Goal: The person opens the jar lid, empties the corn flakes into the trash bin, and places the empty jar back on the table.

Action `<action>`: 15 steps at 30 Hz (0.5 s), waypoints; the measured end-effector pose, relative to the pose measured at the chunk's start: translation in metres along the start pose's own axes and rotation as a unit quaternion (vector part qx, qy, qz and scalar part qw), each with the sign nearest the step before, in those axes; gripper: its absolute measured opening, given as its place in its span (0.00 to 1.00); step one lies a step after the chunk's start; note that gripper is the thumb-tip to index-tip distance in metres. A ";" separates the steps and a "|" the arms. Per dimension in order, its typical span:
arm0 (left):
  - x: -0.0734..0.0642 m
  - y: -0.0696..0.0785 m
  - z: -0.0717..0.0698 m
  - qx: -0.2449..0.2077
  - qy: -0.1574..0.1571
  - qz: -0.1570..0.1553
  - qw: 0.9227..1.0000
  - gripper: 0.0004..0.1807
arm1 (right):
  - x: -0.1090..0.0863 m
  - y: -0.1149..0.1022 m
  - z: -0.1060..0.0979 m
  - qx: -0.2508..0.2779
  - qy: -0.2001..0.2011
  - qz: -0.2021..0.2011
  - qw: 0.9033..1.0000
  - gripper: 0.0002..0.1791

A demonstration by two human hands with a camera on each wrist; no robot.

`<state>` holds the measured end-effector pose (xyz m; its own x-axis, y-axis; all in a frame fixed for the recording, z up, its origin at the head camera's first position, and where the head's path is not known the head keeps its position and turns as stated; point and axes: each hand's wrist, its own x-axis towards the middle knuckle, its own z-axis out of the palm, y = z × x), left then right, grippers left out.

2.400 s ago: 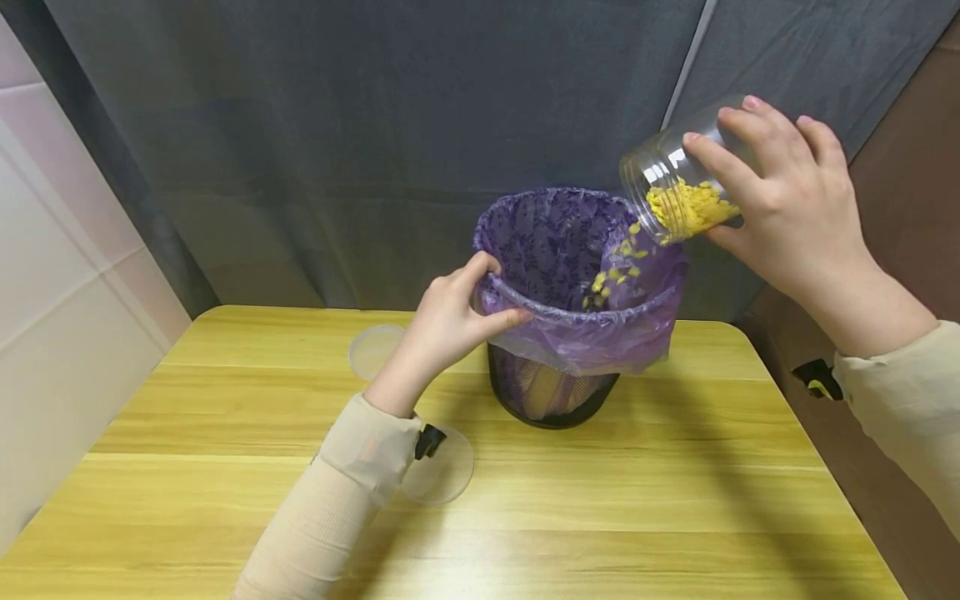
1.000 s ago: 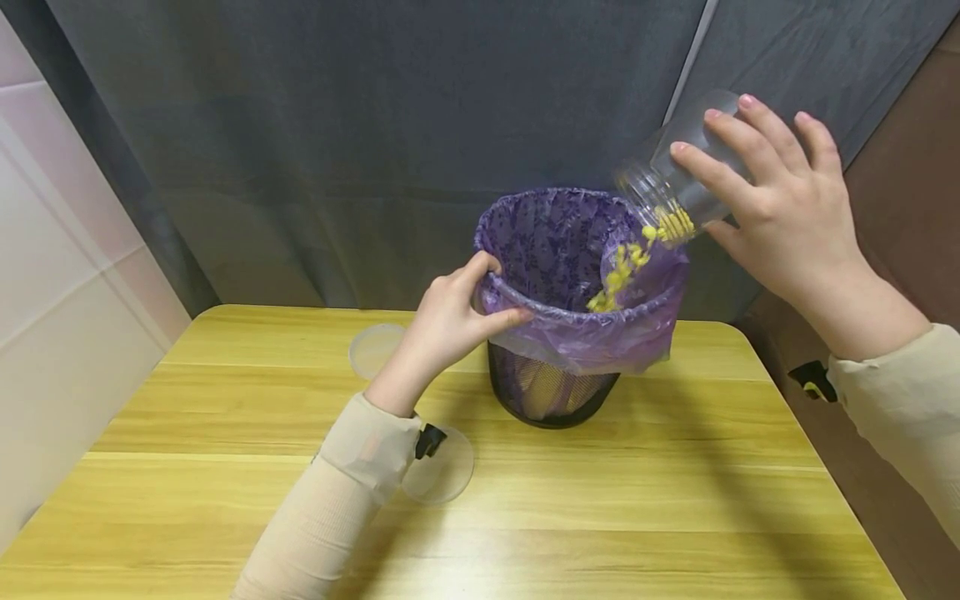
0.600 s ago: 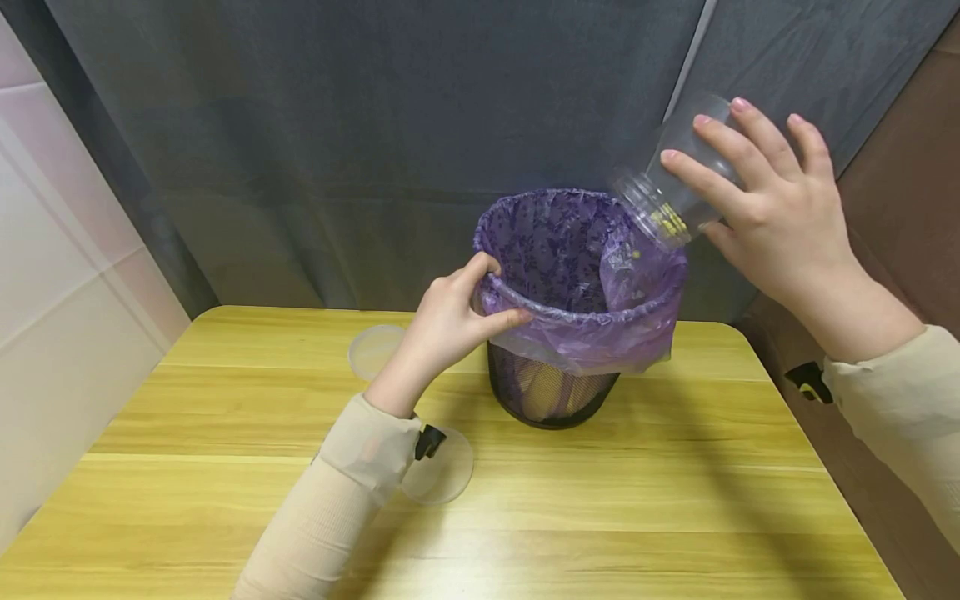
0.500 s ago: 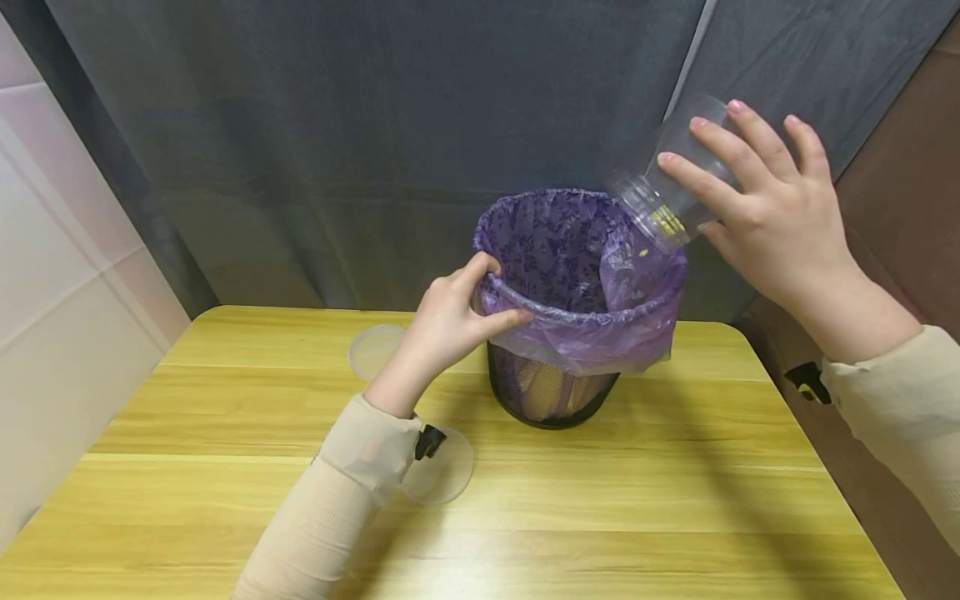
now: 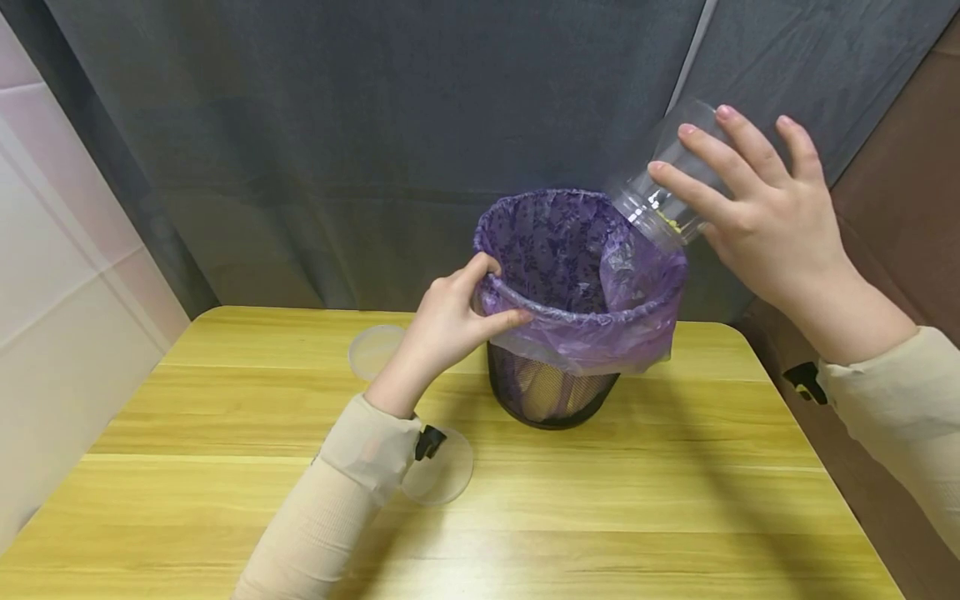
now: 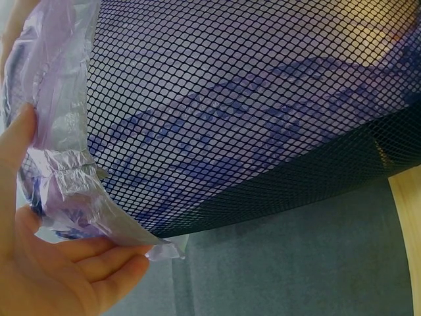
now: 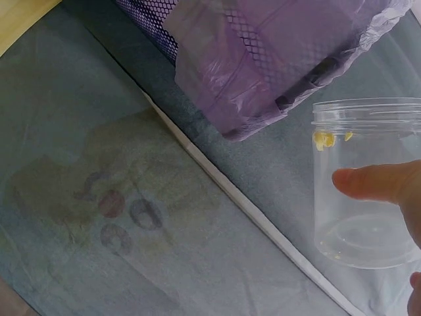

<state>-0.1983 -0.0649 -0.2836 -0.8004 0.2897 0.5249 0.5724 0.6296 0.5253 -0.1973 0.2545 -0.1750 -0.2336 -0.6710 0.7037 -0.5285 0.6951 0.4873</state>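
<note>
My right hand (image 5: 765,200) grips a clear plastic jar (image 5: 678,162), tilted mouth-down over the right side of the bin's rim. A few yellow flakes (image 7: 323,140) cling inside near the jar's threaded neck. With thumb and fingers, my left hand (image 5: 457,312) pinches the rim of a black mesh trash bin (image 5: 551,400). Its purple bag (image 5: 600,337) is folded over that rim, and in the left wrist view the bag's edge (image 6: 66,178) lies between thumb and fingers. The bottom of the bin's inside is hidden in the head view.
A wooden table (image 5: 225,500) carries the bin near its back edge. One clear round lid (image 5: 372,352) lies left of the bin, and another clear disc (image 5: 442,467) lies partly behind the left cuff. A dark grey curtain (image 5: 337,150) hangs behind the table.
Yellow flakes have poured from the jar into the bin, leaving only a few inside. The right hand has shifted slightly left and tipped the jar further down. The left hand has stayed put.
</note>
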 end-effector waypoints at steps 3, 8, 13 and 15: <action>0.000 -0.001 0.000 -0.003 0.001 0.002 1.000 0.27 | 0.001 -0.001 0.002 -0.009 0.011 -0.007 1.000 0.45; 0.000 -0.001 0.000 -0.003 0.002 0.005 1.000 0.27 | 0.002 -0.002 0.003 -0.017 0.021 -0.014 1.000 0.43; 0.001 0.000 0.000 -0.001 0.000 0.004 1.000 0.27 | 0.002 -0.002 0.004 -0.026 0.025 -0.024 0.999 0.43; 0.001 0.000 0.000 0.000 0.001 0.005 1.000 0.27 | 0.003 -0.002 0.005 -0.030 0.026 -0.030 0.999 0.42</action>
<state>-0.1989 -0.0651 -0.2833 -0.7948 0.2942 0.5307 0.5795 0.6273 0.5202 -0.2009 0.2501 -0.1764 -0.1597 -0.6983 0.6977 -0.4899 0.6697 0.5582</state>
